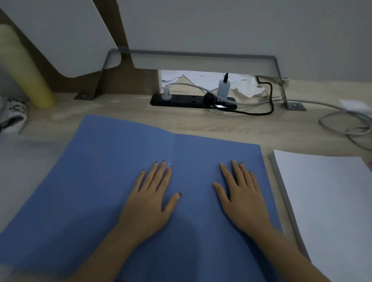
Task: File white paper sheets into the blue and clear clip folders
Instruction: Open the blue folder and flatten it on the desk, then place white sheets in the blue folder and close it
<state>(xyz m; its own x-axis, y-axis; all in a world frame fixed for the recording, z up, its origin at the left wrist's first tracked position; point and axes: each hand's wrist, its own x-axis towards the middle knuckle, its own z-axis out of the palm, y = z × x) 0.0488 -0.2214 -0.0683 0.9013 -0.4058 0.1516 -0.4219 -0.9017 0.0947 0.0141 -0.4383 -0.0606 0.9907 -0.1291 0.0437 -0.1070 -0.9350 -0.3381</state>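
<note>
With the blue folder (pixel 122 189) lying open at the table's (pixel 201 122) near edge, left hand (pixel 150 207) and right hand (pixel 241 196) rest spread, empty; pressing outward from the crease would best flatten it before taking the paper stack (pixel 339 207) alongside.

i see the blue folder (pixel 109 190) lying open and flat on the desk, spread wide with its centre crease running from about 12 o'clock down toward me. its left leaf reaches out toward 9 o'clock, the right leaf toward 3. at 3 o'clock, just beside its right edge, sits the stack of white paper sheets (pixel 339 207), flat, squared up, its top sheet blank.
</note>
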